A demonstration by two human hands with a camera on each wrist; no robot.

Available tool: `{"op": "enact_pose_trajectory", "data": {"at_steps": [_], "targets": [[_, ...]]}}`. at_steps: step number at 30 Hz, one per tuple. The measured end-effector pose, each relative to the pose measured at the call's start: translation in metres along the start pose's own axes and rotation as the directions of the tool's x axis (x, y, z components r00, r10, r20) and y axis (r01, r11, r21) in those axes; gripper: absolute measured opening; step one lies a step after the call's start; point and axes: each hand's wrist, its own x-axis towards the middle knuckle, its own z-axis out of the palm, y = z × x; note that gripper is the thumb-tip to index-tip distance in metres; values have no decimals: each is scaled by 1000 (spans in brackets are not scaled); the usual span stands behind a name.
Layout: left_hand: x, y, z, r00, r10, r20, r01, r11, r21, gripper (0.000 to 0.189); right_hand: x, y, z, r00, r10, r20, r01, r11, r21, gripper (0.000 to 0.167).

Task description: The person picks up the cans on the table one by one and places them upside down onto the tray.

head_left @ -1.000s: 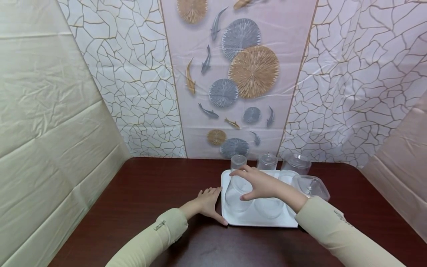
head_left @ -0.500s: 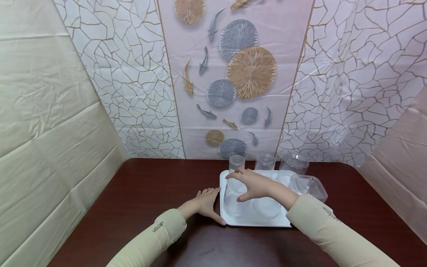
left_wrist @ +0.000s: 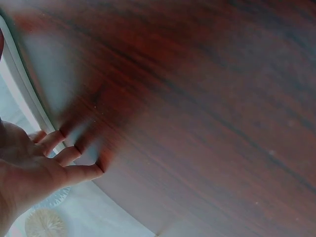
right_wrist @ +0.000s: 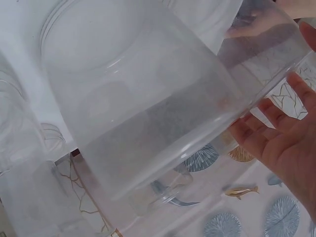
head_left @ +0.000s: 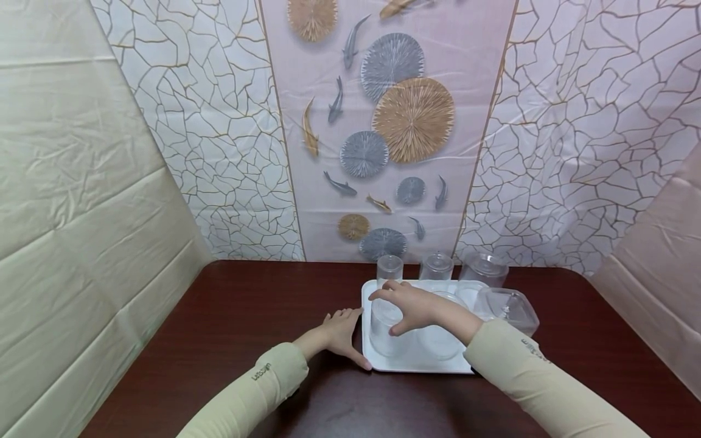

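My right hand (head_left: 413, 304) holds a clear cylindrical jar (head_left: 384, 344) from above, at the left front of a white tray (head_left: 416, 367). Its fingers bend over the jar's far side, and the thumb comes down on the near side. In the right wrist view, the fingers (right_wrist: 269, 123) lie along the edge of this jar (right_wrist: 266, 44). A wider clear container (right_wrist: 133, 94) stands beside it. My left hand (head_left: 341, 336) rests at the tray's left edge, thumb and fingers spread apart. In the left wrist view, its fingers (left_wrist: 81, 173) stretch out over the dark tabletop.
Several more clear containers stand at the tray's back and right: a narrow one (head_left: 390, 267), a medium one (head_left: 436, 267), a wide one (head_left: 486, 271) and a squarish one (head_left: 509, 307). Behind the dark red-brown table (head_left: 263, 304) hangs a patterned cloth (head_left: 328, 182).
My right hand has shifted slightly left and down at the jar, and the jar stands straighter and a little nearer the front. The left hand stays at the tray edge.
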Motion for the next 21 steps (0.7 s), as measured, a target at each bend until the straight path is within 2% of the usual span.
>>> {"op": "enact_pose_trajectory", "data": {"at_steps": [8, 15, 21], "targets": [[-1, 0, 0, 1000, 13, 0, -13, 1000, 9, 118, 4, -2, -1, 1000, -8, 17, 8, 1000, -2, 66], [-2, 2, -2, 1000, 10, 1, -10, 1000, 11, 119, 5, 0, -2, 999, 18, 27, -18, 1000, -3, 67], [-2, 1, -1, 1000, 5, -6, -5, 1000, 11, 119, 5, 0, -1, 1000, -1, 30, 1, 1000, -1, 67]]}}
